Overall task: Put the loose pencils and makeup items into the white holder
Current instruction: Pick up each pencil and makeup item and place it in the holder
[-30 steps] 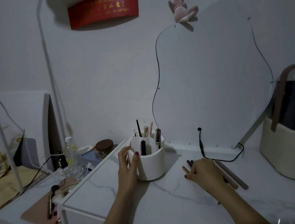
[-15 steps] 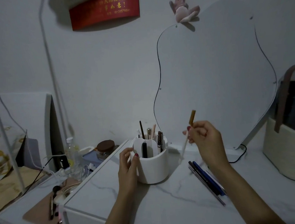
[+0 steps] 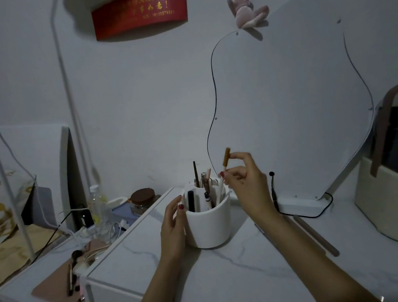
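The white holder (image 3: 210, 224) stands on the marble tabletop with several pens and pencils upright in its compartments. My left hand (image 3: 173, 221) grips its left wall. Just above the holder's right rim, my right hand (image 3: 249, 185) pinches a thin white pencil with a tan cap (image 3: 225, 160); the pencil is nearly upright and its lower end dips into the holder. To the right of my forearm a brown pencil (image 3: 317, 235) lies loose on the tabletop, and part of a darker pencil (image 3: 264, 230) shows beside my wrist.
A wavy-edged mirror (image 3: 293, 109) leans against the wall behind, with a black cable (image 3: 273, 192) at its base. A cream basket (image 3: 395, 208) stands at the right. A lower shelf at the left holds a bottle (image 3: 97, 208), a jar (image 3: 143, 199) and brushes (image 3: 71, 272).
My right hand lifted one pencil from the pile on the table and carried it left, so its tip now enters the holder. My left hand stayed on the holder.
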